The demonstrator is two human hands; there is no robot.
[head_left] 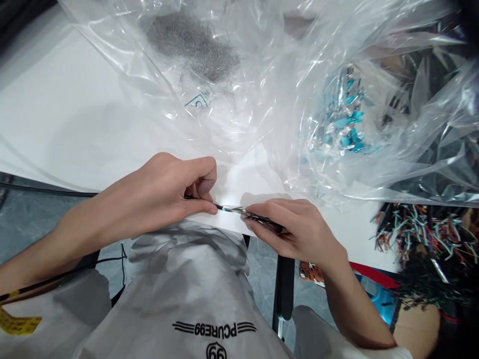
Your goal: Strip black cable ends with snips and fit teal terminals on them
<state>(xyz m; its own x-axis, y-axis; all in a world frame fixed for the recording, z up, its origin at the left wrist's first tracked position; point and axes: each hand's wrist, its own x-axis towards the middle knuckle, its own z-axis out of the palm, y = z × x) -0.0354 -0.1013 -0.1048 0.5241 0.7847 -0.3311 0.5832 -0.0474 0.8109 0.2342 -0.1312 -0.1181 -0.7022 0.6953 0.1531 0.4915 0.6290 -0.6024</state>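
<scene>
My left hand [183, 187] pinches a thin black cable [219, 206] between thumb and bent fingers. A short exposed end with fine light and bluish strands [226, 209] sticks out to the right of my thumb. In my right hand [294, 227] is a pair of slim dark tweezers [258, 216], their pointed metal tips reaching left to the exposed strands. Whether the tips are closed on a strand is too small to tell. Both hands are at the front edge of the white table [82, 114].
Clear plastic bags [262, 75] cover the back of the table, one with a heap of fine grey wire bits [194, 45], another with blue-and-silver parts [352, 124]. Bundles of black cables with coloured wire ends [422, 229] lie at right. A chair armrest [284, 286] is below.
</scene>
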